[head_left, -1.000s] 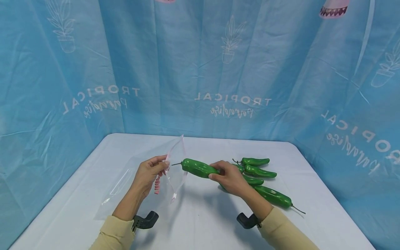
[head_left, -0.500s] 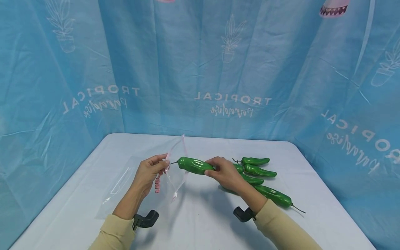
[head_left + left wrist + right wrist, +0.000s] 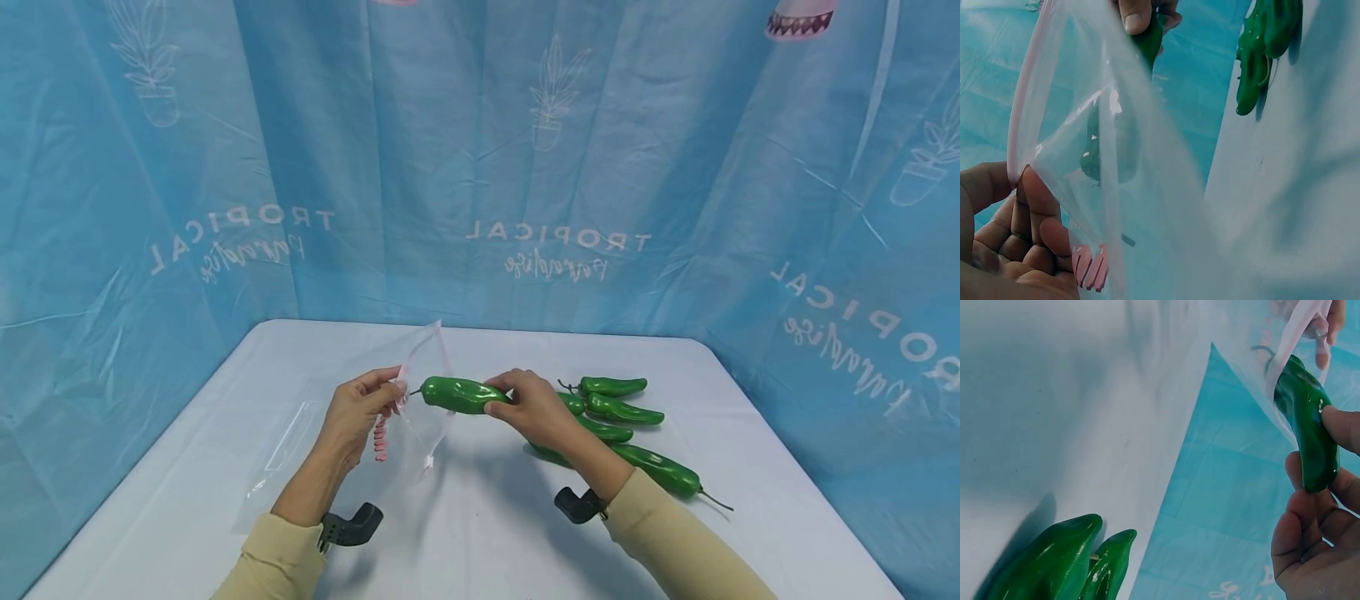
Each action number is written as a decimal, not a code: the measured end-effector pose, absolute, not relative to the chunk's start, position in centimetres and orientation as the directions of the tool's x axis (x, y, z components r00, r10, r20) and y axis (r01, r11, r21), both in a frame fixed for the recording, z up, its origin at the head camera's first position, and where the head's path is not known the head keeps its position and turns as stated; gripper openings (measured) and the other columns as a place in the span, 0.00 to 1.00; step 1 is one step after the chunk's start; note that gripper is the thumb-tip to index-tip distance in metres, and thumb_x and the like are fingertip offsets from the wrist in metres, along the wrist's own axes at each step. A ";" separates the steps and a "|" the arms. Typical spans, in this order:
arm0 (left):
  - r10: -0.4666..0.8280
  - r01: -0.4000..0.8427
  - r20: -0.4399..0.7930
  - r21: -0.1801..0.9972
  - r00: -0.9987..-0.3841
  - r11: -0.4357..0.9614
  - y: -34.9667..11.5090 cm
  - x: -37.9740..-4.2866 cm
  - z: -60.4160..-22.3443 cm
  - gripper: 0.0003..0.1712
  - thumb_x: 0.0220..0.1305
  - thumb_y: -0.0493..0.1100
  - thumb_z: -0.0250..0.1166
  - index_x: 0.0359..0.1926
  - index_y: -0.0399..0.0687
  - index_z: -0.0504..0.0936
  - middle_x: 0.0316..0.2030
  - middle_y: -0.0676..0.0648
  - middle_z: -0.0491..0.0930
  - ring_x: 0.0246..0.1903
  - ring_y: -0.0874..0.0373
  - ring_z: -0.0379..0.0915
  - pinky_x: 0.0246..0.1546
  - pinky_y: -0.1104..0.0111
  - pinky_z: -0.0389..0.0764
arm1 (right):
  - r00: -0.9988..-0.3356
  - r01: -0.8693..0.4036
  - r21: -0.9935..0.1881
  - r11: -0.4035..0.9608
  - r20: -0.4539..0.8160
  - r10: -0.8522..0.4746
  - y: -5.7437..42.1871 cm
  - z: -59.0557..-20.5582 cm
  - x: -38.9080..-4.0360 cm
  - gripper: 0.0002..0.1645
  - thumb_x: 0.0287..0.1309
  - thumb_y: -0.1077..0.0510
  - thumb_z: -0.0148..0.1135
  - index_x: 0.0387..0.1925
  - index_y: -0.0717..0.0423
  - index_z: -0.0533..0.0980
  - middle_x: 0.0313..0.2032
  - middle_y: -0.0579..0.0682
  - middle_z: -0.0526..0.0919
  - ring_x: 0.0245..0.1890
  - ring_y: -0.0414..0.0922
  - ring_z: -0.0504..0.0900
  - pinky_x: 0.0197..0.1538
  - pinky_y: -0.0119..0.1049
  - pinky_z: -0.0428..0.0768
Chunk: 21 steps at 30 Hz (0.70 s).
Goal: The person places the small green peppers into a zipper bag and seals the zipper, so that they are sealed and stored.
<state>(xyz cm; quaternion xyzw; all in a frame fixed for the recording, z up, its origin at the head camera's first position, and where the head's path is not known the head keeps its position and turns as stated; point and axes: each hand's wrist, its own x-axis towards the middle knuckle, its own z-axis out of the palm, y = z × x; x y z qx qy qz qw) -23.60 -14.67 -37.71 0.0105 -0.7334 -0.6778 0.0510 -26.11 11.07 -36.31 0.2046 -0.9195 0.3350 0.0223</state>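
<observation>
My left hand [image 3: 360, 417] pinches the pink-edged mouth of a clear zip bag [image 3: 427, 442] between thumb and fingers. The bag's mouth gapes toward the right, with a white slider at its lower end and pink wavy print [image 3: 1090, 267] on its side. In my right hand [image 3: 536, 408] is a green chili pepper [image 3: 459, 395], gripped by its tip end and lying nearly level, stem to the left. The right wrist view shows the pepper's stem end [image 3: 1294, 381] inside the bag's mouth, its stem seen through the plastic.
Several green peppers [image 3: 660, 472] lie in a loose pile on the white table [image 3: 480, 533], right of centre and partly behind my right forearm. The bag's lower part spreads left over the table. A blue printed curtain [image 3: 450, 167] surrounds the table's back and sides.
My right hand has moved left and slightly up, carrying the pepper's stem end into the bag's mouth. My left hand has stayed nearly in place, pinching the bag.
</observation>
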 end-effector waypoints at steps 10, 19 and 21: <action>-0.075 0.059 0.064 0.996 -0.995 0.069 -14.6 -23.5 -37.4 0.20 0.63 0.45 0.62 0.54 0.42 0.78 0.27 0.58 0.79 0.28 0.62 0.72 0.37 0.69 0.77 | -0.895 -0.433 -0.612 0.661 0.206 -0.396 10.7 -36.3 -26.5 0.19 0.57 0.51 0.64 0.51 0.48 0.79 0.41 0.44 0.81 0.34 0.41 0.70 0.33 0.35 0.72; -0.073 0.059 0.064 0.996 -0.995 0.067 -14.5 -23.5 -37.2 0.20 0.64 0.45 0.62 0.55 0.42 0.78 0.28 0.58 0.79 0.28 0.62 0.72 0.37 0.70 0.77 | -0.876 -0.469 -0.583 0.663 0.215 -0.431 10.1 -36.5 -27.0 0.20 0.58 0.51 0.63 0.51 0.50 0.79 0.43 0.46 0.81 0.35 0.41 0.71 0.36 0.34 0.73; -0.072 0.060 0.065 0.996 -0.995 0.066 -14.5 -23.5 -37.1 0.20 0.64 0.45 0.61 0.55 0.42 0.77 0.28 0.58 0.79 0.28 0.62 0.72 0.36 0.71 0.76 | -0.873 -0.475 -0.576 0.665 0.215 -0.438 9.9 -36.5 -27.1 0.20 0.58 0.51 0.63 0.52 0.50 0.79 0.43 0.46 0.81 0.35 0.41 0.71 0.36 0.34 0.73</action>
